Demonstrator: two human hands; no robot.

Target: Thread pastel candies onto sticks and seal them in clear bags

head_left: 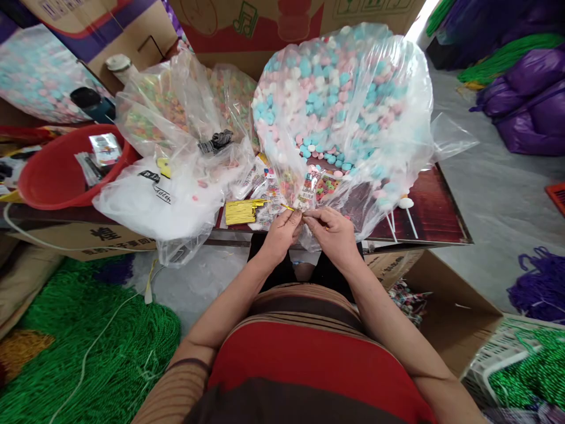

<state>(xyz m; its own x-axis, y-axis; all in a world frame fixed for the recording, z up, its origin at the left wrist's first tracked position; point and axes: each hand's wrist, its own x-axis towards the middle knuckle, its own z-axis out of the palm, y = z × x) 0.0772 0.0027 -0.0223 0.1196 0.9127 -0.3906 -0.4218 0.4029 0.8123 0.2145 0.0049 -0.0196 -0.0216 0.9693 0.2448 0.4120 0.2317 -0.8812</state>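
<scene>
My left hand (282,234) and my right hand (332,233) meet fingertip to fingertip at the table's front edge, both closed in a pinch. A thin gold twist tie (287,207) sticks out from between them, at the gathered end of a small clear packet (309,187) with a barcode label. The fingers hide where tie and plastic meet. Left of my hands lies a stack of gold twist ties (241,212). Just beyond them spreads a large clear bag of pink, blue and white candies (335,106), its mouth towards me. Colourful printed packets (267,191) lie beside the stack.
A white plastic bag (163,206) and a red basin (66,168) occupy the left side. Two white-stick lollipops (410,215) lie at the right edge. Below stand an open carton (445,312) and a crate (498,353); green cords (92,341) cover the floor at left.
</scene>
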